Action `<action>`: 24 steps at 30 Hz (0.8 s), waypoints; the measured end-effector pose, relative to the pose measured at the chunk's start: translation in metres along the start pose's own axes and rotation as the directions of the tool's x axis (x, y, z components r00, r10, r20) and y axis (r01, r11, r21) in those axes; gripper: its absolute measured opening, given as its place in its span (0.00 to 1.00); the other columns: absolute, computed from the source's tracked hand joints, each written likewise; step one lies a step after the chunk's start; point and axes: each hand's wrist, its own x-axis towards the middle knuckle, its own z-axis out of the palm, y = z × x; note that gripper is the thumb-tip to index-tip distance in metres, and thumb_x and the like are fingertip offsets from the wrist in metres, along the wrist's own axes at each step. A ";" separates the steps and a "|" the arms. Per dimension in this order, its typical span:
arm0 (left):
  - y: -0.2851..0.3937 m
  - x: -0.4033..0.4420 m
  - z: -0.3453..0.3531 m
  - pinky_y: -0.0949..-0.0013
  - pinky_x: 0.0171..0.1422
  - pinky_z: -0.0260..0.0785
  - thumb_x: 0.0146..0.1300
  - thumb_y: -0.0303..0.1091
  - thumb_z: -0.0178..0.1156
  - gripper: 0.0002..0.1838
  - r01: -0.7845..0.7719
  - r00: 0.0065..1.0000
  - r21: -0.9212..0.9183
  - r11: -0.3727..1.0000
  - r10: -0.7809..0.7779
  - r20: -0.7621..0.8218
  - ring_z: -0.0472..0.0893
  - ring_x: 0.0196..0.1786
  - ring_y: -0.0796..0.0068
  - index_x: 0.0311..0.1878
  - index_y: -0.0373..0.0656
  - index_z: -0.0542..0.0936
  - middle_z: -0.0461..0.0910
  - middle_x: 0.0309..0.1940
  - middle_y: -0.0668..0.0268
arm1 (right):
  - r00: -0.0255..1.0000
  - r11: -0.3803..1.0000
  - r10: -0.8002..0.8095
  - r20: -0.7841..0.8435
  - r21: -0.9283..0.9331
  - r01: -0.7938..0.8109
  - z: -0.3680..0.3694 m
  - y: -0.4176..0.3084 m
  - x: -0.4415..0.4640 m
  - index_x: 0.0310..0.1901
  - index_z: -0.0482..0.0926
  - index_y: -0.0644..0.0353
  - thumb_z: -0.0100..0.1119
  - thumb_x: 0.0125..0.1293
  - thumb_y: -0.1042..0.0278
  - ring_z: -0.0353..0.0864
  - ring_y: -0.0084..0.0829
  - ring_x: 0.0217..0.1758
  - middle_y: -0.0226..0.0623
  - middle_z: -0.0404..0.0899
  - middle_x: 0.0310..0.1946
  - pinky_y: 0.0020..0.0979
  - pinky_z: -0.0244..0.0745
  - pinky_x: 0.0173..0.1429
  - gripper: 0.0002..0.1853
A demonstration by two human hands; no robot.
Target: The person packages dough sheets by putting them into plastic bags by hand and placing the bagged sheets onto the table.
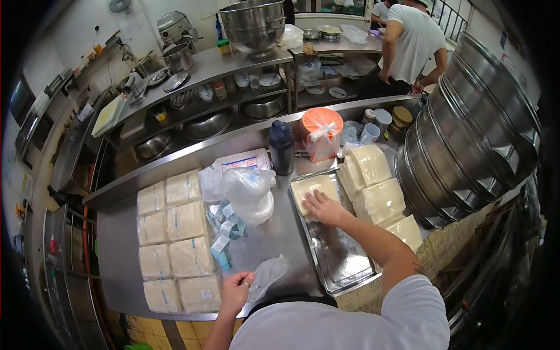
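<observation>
Currently, the right hand point(324, 208) lies palm down on a pale square stack point(312, 182), its grip spread fairly wide and flat on top rather than closed around it. Stack location: far end of a shallow metal tray point(344, 259), whose nearer part shows bare, shiny metal. Left hand point(234, 293): near the front edge of the table point(262, 248), grip narrow, fingertips pinching a clear plastic bag point(269, 276), which hangs limp to the right.

Surroundings: right of the tray, overlapping piles of pale sheets point(376, 198), with tall metal steamers point(466, 140) beyond. Left side of the table: packed bundles point(189, 256) in two columns; beside them, a crumpled blue-white label strip point(226, 230) and white plastic bags point(248, 189). Behind the tray stand a dark bottle point(282, 149) and an orange-topped tub point(322, 131). Background: a co-worker point(414, 44) in a white shirt.
</observation>
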 end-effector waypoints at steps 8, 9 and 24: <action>0.017 0.003 0.014 0.79 0.40 0.67 0.71 0.31 0.68 0.10 0.049 0.995 -0.006 0.999 -0.048 0.086 0.74 0.34 0.87 0.48 0.33 0.88 0.82 0.31 0.75 | 0.986 0.986 0.164 -0.010 -0.039 -0.165 0.017 0.003 0.014 0.73 0.66 0.60 0.52 0.70 0.65 0.71 0.60 0.72 0.53 0.66 0.74 0.54 0.75 0.67 0.30; 0.013 0.004 0.011 0.79 0.39 0.67 0.71 0.31 0.68 0.10 0.049 0.993 0.017 0.999 -0.051 0.104 0.74 0.34 0.87 0.48 0.34 0.88 0.82 0.31 0.75 | 0.980 0.980 0.197 0.012 0.023 -0.197 0.015 0.007 0.018 0.73 0.67 0.59 0.53 0.70 0.66 0.72 0.59 0.71 0.54 0.67 0.73 0.53 0.75 0.68 0.30; 0.013 0.029 -0.023 0.75 0.37 0.66 0.72 0.34 0.67 0.10 -0.188 0.982 -0.006 0.982 0.187 -0.022 0.72 0.32 0.87 0.42 0.35 0.87 0.81 0.29 0.75 | 0.614 -0.512 0.704 0.356 0.854 0.092 -0.127 0.062 -0.027 0.62 0.76 0.68 0.65 0.66 0.67 0.89 0.47 0.50 0.46 0.85 0.52 0.49 0.84 0.58 0.25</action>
